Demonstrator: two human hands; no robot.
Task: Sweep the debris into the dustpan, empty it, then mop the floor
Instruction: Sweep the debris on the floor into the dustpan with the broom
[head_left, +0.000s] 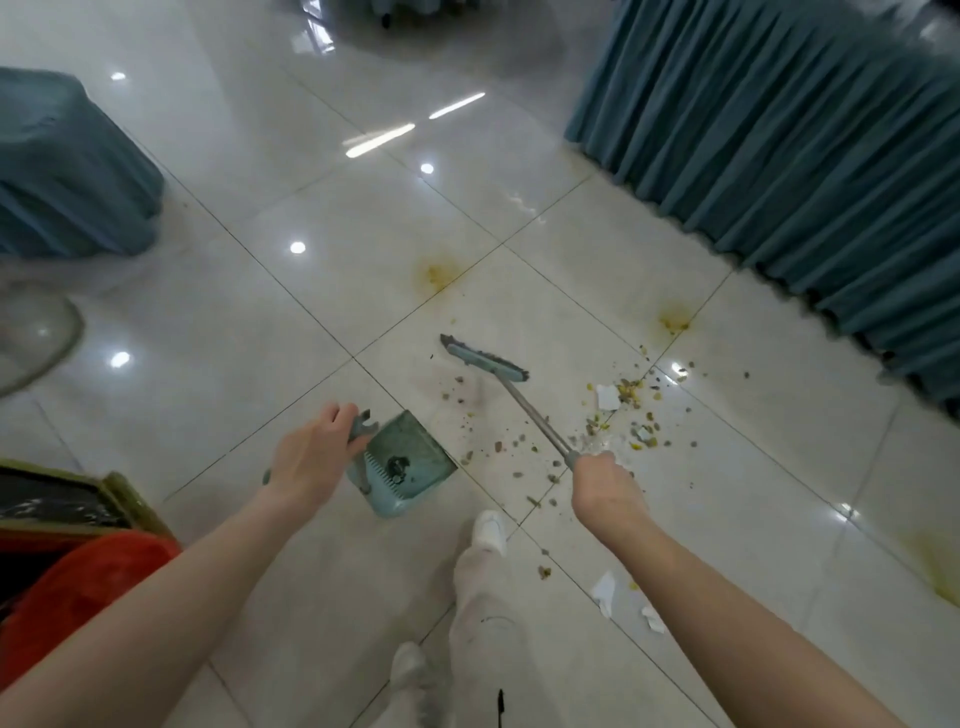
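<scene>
trouser leg (480, 613) | glossy tile floor (311, 322), stained | teal skirted tables (789, 140)

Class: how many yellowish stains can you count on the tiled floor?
3: one stain beyond the broom head, one near the teal skirting, one at the right edge. Others may be hidden.

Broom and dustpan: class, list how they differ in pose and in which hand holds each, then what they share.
The broom is gripped by its long metal pole in the right hand; the dustpan is held by a short handle in the left hand. The broom reaches out over the debris; the dustpan stays nearer the feet. Both are pale teal.
</scene>
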